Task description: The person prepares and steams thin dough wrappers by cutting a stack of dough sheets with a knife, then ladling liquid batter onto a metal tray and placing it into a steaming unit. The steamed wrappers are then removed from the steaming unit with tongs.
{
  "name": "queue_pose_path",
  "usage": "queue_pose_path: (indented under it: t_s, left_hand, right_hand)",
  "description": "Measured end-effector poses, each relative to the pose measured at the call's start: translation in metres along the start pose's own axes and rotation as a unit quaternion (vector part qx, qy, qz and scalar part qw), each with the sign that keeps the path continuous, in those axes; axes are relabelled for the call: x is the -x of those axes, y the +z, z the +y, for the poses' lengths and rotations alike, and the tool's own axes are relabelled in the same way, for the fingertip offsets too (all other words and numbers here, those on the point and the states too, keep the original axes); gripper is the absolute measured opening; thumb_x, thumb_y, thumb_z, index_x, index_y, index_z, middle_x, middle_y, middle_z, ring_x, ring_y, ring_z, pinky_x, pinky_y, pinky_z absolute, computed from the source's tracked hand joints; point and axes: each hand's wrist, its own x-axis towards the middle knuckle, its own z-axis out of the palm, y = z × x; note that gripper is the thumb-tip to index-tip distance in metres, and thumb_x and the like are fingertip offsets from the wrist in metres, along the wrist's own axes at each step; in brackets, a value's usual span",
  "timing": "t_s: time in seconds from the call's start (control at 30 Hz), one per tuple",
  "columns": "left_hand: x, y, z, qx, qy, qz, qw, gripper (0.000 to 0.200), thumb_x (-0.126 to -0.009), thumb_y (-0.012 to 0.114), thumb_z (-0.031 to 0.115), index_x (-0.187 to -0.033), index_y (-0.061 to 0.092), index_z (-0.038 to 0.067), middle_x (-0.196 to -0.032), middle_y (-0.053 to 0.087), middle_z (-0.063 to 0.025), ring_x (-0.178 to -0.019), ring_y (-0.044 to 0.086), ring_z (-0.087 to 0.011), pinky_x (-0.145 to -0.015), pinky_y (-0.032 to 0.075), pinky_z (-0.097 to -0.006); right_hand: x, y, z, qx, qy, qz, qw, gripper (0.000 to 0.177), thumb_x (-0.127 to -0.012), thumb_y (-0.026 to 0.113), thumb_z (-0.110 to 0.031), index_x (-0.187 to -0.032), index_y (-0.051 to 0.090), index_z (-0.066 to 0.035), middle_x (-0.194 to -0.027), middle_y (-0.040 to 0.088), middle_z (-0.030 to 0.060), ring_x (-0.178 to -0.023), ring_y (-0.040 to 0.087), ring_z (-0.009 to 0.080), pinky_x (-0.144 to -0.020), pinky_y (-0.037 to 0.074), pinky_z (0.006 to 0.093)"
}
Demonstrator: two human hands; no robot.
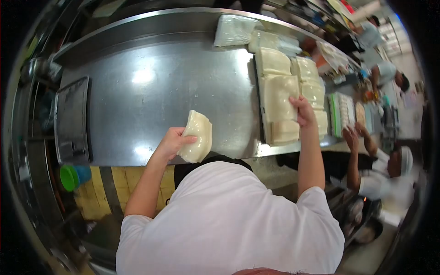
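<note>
My left hand [173, 143] is closed around a folded, glossy cream-coloured slab of dough [200, 136], held up near the front edge of the steel table. Off to the right, my right hand [302, 111] has its fingers curled at the edge of another dough slab [277, 95]. That slab lies among several similar ones on a dark-edged tray [262, 114]. Some slabs there overlap, such as the one at the back [273, 62] and the one at the front [285, 131].
An upside-down or bare dark tray [73, 121] lies at the table's left end. Plastic-wrapped packs [233, 31] sit at the back of the steel table [146, 98]. A green bucket [69, 178] is below on the left. A co-worker [385, 169] handles rows of pieces at right.
</note>
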Motion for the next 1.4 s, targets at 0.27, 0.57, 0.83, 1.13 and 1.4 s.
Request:
queue_pose_path:
  t_s: [0.27,0.57,0.83,1.13,1.4]
  left_hand:
    - [0.026,0.077,-0.034,0.111,0.014,0.184,0.977,0.031,-0.087,0.072,0.003,-0.115,0.065,-0.011,-0.107,0.071,-0.0164,-0.092,0.071,-0.0232,-0.082,0.06,-0.0376]
    - [0.059,0.137,-0.089,0.221,0.049,0.299,0.927,0.028,-0.086,0.074,0.002,-0.111,0.067,-0.008,-0.107,0.071,-0.0155,-0.092,0.071,-0.0233,-0.083,0.06,-0.038]
    - [0.061,0.141,-0.099,0.227,0.057,0.288,0.929,0.028,-0.086,0.074,0.002,-0.111,0.066,-0.009,-0.107,0.071,-0.0155,-0.093,0.071,-0.024,-0.084,0.06,-0.0378]
    - [0.012,0.123,-0.074,0.168,0.07,0.205,0.962,0.028,-0.088,0.072,0.003,-0.112,0.066,-0.01,-0.106,0.071,-0.0161,-0.091,0.071,-0.023,-0.081,0.06,-0.0367]
    - [-0.028,0.17,-0.029,0.133,0.082,0.099,0.983,0.027,-0.088,0.073,0.004,-0.112,0.068,-0.008,-0.103,0.072,-0.0139,-0.089,0.071,-0.0216,-0.079,0.059,-0.0359]
  right_hand:
    - [-0.165,-0.072,-0.065,0.011,-0.003,-0.115,0.993,0.037,-0.096,0.061,-0.008,-0.131,0.053,0.002,-0.115,0.068,0.0131,-0.097,0.071,0.023,-0.085,0.06,0.0366]
    - [-0.235,-0.121,-0.035,0.028,0.061,-0.068,0.995,0.038,-0.096,0.062,-0.009,-0.132,0.052,0.002,-0.119,0.066,0.0146,-0.102,0.069,0.0252,-0.092,0.058,0.0396]
    - [-0.224,-0.108,-0.048,0.142,0.022,-0.015,0.99,0.031,-0.093,0.062,-0.005,-0.122,0.059,0.004,-0.11,0.068,0.0138,-0.096,0.069,0.0249,-0.086,0.056,0.0371]
    - [-0.079,-0.082,-0.008,0.246,-0.182,0.147,0.941,0.026,-0.089,0.065,-0.006,-0.113,0.065,0.002,-0.097,0.068,0.0063,-0.08,0.062,0.0134,-0.071,0.051,0.0264]
    - [0.056,0.021,0.081,0.117,0.084,-0.057,0.988,0.035,-0.099,0.062,-0.019,-0.127,0.059,0.001,-0.12,0.066,0.0115,-0.105,0.065,0.0205,-0.093,0.054,0.0357]
